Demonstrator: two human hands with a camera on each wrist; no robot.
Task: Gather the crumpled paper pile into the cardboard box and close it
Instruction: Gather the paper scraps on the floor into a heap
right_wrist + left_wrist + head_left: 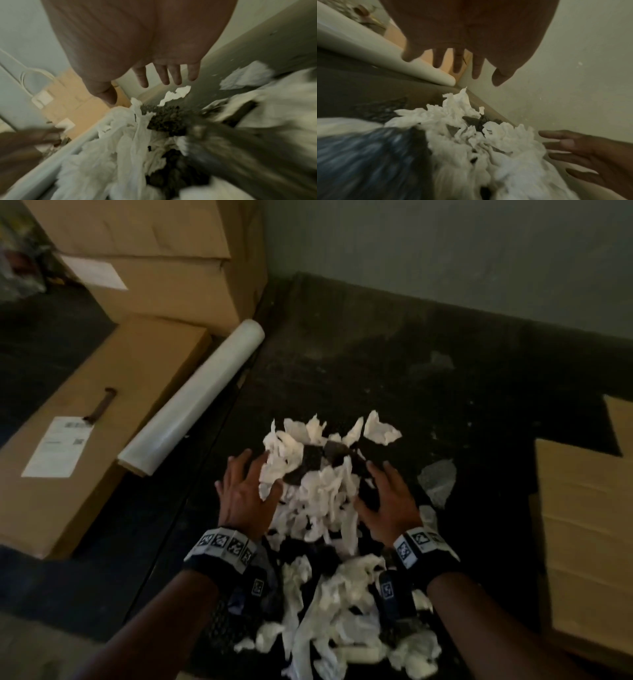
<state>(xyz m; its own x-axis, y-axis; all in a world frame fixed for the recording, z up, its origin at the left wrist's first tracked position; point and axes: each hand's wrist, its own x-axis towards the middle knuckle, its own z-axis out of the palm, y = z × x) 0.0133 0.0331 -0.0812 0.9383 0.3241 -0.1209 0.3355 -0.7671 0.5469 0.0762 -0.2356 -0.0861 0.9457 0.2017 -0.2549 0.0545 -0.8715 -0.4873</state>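
The crumpled paper pile lies on the floor. Left of the pile lies a film roll, beyond it a flat carton; stacked cartons stand behind-left. The cardboard box lies right of the pile.

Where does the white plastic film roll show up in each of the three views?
Head: the film roll lies diagonally at left centre, beside the flat cardboard box.
Left wrist: the film roll crosses the upper left, ending just below the left hand fingertips.
Right wrist: too blurred to tell it apart.
Shared landmark: the crumpled paper pile, at bottom centre in both wrist views.
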